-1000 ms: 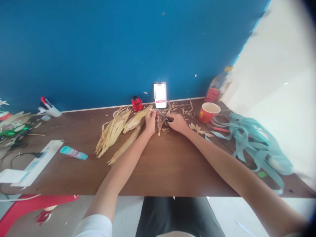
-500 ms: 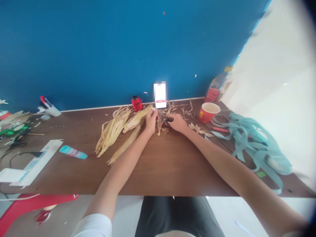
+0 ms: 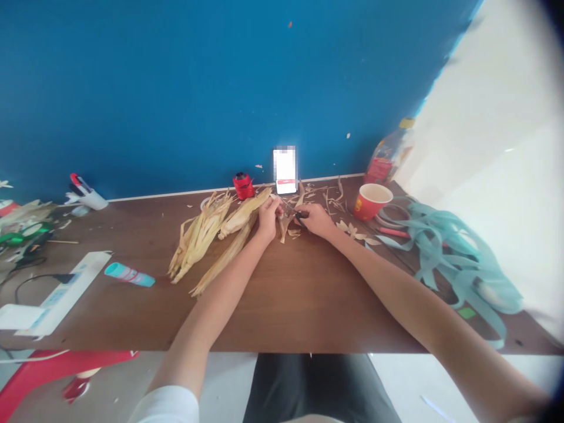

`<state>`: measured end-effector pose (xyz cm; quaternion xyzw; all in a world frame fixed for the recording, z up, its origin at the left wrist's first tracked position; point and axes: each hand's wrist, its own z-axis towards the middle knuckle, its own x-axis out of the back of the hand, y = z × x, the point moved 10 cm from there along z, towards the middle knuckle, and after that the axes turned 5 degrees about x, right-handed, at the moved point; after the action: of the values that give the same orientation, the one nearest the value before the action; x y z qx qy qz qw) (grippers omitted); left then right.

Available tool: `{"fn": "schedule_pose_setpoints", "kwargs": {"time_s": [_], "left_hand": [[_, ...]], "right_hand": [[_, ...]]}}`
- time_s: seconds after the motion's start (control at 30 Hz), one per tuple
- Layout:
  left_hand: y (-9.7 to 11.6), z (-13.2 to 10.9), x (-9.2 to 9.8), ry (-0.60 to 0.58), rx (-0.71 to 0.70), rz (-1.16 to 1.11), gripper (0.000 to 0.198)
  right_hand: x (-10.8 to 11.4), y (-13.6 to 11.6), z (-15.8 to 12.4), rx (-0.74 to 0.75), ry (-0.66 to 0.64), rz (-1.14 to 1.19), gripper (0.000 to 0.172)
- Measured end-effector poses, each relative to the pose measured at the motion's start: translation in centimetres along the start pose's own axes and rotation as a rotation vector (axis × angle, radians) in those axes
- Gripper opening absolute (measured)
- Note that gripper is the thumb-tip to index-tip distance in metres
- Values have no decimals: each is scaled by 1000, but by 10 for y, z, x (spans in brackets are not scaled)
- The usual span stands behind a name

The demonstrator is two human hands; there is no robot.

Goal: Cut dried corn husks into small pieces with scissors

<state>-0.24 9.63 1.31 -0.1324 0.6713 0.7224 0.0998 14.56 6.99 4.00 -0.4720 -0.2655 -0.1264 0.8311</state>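
My left hand is closed on a small piece of dried corn husk near the back of the brown table. My right hand grips black-handled scissors, whose blades point left toward the husk piece between my hands. A pile of pale dried corn husks lies just left of my left hand. Small husk cuttings lie right of my right hand.
A phone leans on the blue wall, a red spool beside it. A red paper cup, a bottle and teal paper strips are at right. A teal tube, a white power strip and cables lie at left.
The hands stay at the same spot; the scissors and husk piece shift only slightly between frames. The view has drifted a little.
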Motion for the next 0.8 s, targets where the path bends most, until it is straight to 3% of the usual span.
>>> {"fn": "schedule_pose_setpoints", "kwargs": {"time_s": [0.2, 0.37, 0.6, 0.8], "left_hand": [[1, -3, -4, 4, 31, 14, 22], [3, -7, -13, -44, 22, 156, 23], [4, -11, -26, -163, -27, 290, 28], [6, -13, -26, -162, -44, 234, 30]], "right_hand": [[14, 4, -2, -39, 153, 84, 22], [19, 11, -3, -79, 226, 169, 27], [21, 18, 0, -42, 268, 196, 38], [21, 16, 0, -23, 255, 168, 37]]}}
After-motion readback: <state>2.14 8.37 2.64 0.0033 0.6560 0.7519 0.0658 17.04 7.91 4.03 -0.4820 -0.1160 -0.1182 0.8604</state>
